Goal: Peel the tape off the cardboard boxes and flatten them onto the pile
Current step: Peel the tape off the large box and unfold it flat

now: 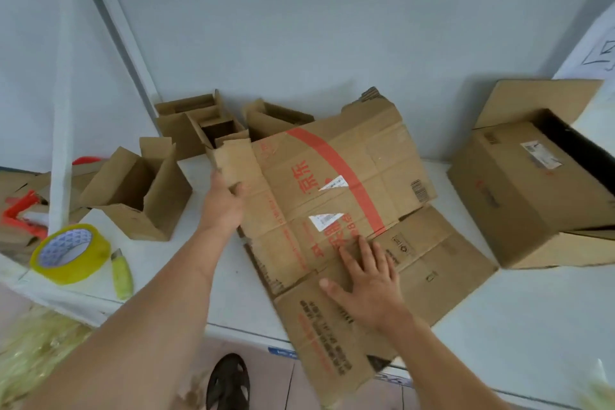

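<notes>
A flattened cardboard box (342, 176) with a red tape stripe and red print lies on top of another flattened sheet (432, 263) in the middle of the white table (519, 326). My left hand (223, 200) grips the upturned left flap of the top box. My right hand (369, 280) presses flat, fingers spread, where the two sheets overlap. The lower sheet hangs past the table's front edge.
Open small boxes stand at the left (139, 196) and back (199, 126). A large open box (532, 190) lies on its side at the right. A yellow tape roll (70, 253) and a yellow utility knife (121, 273) sit at the front left. My shoe (229, 383) shows on the floor.
</notes>
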Motion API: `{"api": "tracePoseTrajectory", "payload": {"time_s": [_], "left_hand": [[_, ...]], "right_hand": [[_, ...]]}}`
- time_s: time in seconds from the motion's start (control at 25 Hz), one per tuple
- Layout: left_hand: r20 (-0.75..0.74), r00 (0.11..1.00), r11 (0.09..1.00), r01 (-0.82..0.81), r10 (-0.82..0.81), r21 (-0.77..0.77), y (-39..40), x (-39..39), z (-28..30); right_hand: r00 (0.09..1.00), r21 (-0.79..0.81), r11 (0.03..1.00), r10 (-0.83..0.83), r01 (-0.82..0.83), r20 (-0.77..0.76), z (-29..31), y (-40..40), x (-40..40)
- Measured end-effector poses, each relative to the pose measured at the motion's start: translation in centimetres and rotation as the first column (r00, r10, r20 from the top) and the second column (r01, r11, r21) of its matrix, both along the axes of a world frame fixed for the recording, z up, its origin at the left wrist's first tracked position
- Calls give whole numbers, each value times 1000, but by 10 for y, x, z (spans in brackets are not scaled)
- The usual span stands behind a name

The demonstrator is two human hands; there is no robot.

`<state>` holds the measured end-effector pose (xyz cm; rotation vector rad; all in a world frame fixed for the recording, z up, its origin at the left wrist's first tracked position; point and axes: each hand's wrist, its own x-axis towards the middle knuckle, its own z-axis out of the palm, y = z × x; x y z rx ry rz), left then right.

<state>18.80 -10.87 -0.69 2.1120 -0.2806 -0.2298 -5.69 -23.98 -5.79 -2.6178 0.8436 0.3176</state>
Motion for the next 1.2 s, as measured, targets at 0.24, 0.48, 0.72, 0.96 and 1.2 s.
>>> {"api": "tracePoseTrajectory", "payload": {"time_s": [0.24, 0.48, 0.72, 0.96, 1.2], "left_hand": [[529, 819, 803, -153, -224, 576, -40, -38, -39], [501, 775, 785, -10, -386, 620, -75, -82, -60], [404, 761, 714, 111, -508, 691, -80, -78, -89], [445, 663, 694, 159, -602, 702, -71, -62, -95], [455, 653, 701, 169, -606, 693, -69, -59, -98]], "right_hand": [[989, 115, 986, -129, 121, 70, 16, 30, 1], [964, 347, 933, -172, 93, 203, 51, -55, -6], [476, 270, 807, -541, 524, 693, 74, -141, -13], [729, 995, 34, -683, 93, -45, 71, -173, -13], [759, 969, 220, -649, 116, 56, 72, -190, 12]]}}
